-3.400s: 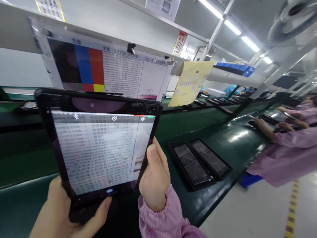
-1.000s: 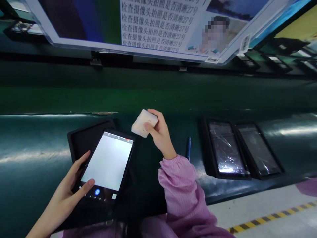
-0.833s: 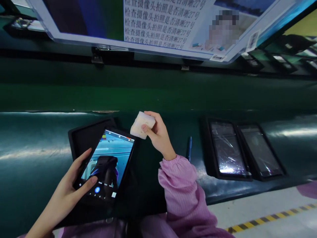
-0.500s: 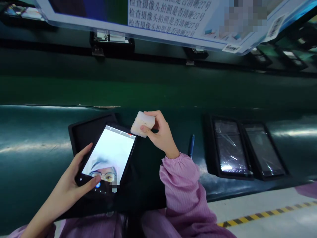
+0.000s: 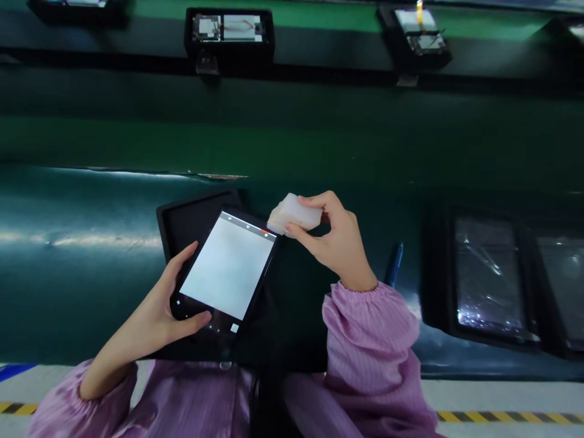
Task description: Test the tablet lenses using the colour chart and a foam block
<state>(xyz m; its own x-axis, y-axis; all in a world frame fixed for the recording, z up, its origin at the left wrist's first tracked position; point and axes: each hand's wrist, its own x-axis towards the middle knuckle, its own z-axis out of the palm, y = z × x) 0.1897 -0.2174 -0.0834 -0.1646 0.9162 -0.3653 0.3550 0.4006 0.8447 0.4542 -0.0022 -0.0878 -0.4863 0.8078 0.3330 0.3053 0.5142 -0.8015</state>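
Observation:
My left hand (image 5: 159,310) grips a tablet (image 5: 228,264) by its lower left side, with the thumb on the dark strip below the picture. The tablet is tilted, and its lit screen shows a plain pale picture with a row of icons along the top. Under and behind it lies a black tray (image 5: 176,213), partly hidden. My right hand (image 5: 340,237) pinches a white, worn foam-like block (image 5: 296,214) between thumb and fingers, just off the tablet's upper right corner.
A blue pen (image 5: 396,264) lies right of my right sleeve. Farther right are a black tray with a film-covered device (image 5: 490,277) and a second one (image 5: 563,274). Along the back stand black holders with opened devices (image 5: 230,29). The green bench's front edge borders a striped floor line (image 5: 506,417).
The view has tipped down and the hanging sign is gone from sight. The tablet's picture went from a person's face to plain pale. The white block has turned in my right hand.

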